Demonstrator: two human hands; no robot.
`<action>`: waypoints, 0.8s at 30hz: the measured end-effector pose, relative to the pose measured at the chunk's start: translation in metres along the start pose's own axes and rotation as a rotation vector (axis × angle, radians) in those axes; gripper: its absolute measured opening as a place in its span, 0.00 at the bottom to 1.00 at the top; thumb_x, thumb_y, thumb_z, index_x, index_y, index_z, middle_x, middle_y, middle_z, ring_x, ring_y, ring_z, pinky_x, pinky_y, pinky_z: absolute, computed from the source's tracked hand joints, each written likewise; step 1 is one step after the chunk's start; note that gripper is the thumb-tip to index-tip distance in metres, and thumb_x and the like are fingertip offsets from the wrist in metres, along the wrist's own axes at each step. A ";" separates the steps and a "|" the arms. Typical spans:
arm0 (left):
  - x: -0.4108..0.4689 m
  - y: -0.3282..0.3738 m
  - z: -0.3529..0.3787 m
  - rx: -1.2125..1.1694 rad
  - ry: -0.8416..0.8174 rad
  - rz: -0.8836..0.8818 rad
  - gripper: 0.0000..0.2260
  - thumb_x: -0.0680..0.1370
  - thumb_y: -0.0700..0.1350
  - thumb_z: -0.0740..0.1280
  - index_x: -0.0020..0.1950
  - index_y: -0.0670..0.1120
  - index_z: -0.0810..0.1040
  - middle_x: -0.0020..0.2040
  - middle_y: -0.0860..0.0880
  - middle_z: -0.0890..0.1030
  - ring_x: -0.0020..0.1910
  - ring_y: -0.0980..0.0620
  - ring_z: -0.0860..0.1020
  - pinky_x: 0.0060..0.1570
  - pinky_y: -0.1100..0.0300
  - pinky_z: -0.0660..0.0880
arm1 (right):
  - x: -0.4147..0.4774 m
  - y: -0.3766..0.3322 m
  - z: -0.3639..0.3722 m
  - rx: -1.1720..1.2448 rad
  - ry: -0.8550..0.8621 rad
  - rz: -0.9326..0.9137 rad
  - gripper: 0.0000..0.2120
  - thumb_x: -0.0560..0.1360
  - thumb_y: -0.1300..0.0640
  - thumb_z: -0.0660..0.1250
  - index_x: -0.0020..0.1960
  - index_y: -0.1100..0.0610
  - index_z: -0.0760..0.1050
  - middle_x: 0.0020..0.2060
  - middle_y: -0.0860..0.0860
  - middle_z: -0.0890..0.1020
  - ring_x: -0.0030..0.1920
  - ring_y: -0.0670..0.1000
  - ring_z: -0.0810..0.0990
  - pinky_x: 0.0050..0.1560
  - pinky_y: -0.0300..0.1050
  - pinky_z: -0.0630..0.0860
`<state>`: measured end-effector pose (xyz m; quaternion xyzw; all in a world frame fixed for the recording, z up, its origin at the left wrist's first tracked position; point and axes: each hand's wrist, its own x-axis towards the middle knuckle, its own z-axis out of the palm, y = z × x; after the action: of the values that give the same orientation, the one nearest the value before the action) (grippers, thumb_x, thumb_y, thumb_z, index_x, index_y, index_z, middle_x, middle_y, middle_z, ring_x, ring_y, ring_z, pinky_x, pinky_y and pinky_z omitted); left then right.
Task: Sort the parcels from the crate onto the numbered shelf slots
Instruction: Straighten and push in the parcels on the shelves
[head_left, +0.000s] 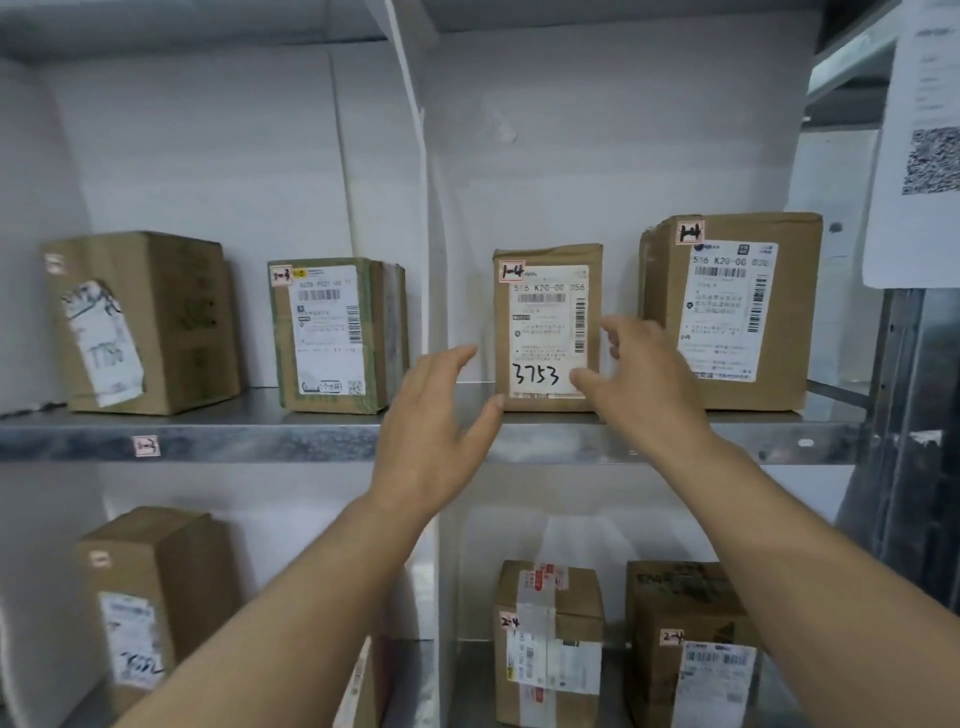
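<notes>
The steel shelf (208, 436) is carrying the parcel (545, 322), which is standing upright just off centre toward 2 o'clock: a brown box with a white label, a "1-4" tag and "3753" handwritten. My left hand (436, 415) is spreading open at its 8 o'clock. My right hand (644, 374), fingers apart, is covering the label's corner at 4 o'clock. I cannot tell whether either is touching.

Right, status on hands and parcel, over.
Left hand, right hand open, flanking parcel 3753. Upright on upper shelf, tagged 1-4. Larger 1-4 box close beside.

Upper shelf (311, 436): 3753 parcel (545, 332) between taped parcel (332, 338) left and bigger parcel (737, 312) right; hands in front.
</notes>
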<state>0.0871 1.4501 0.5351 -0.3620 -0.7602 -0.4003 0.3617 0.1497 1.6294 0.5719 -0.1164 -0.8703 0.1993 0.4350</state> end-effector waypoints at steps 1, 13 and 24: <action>-0.003 -0.003 -0.012 0.006 0.026 0.060 0.23 0.77 0.53 0.66 0.69 0.45 0.70 0.61 0.50 0.75 0.61 0.51 0.73 0.59 0.54 0.73 | -0.003 -0.010 -0.003 -0.001 0.017 -0.030 0.25 0.74 0.52 0.69 0.68 0.55 0.68 0.61 0.54 0.73 0.60 0.54 0.74 0.55 0.46 0.71; 0.011 -0.146 -0.127 0.087 0.093 -0.113 0.30 0.75 0.50 0.70 0.74 0.47 0.63 0.67 0.47 0.69 0.65 0.50 0.69 0.63 0.52 0.70 | -0.022 -0.164 0.083 0.141 -0.024 -0.124 0.23 0.74 0.51 0.69 0.66 0.57 0.70 0.58 0.53 0.75 0.57 0.52 0.76 0.57 0.50 0.74; 0.050 -0.199 -0.110 -0.098 -0.205 -0.207 0.37 0.73 0.50 0.73 0.76 0.47 0.58 0.71 0.48 0.68 0.66 0.51 0.71 0.65 0.51 0.70 | -0.002 -0.173 0.144 0.071 -0.172 0.171 0.30 0.71 0.53 0.73 0.69 0.51 0.66 0.61 0.52 0.76 0.59 0.53 0.75 0.53 0.44 0.72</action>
<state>-0.0757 1.2844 0.5538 -0.3380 -0.8060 -0.4328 0.2210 0.0297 1.4386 0.5704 -0.1572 -0.8837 0.2758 0.3439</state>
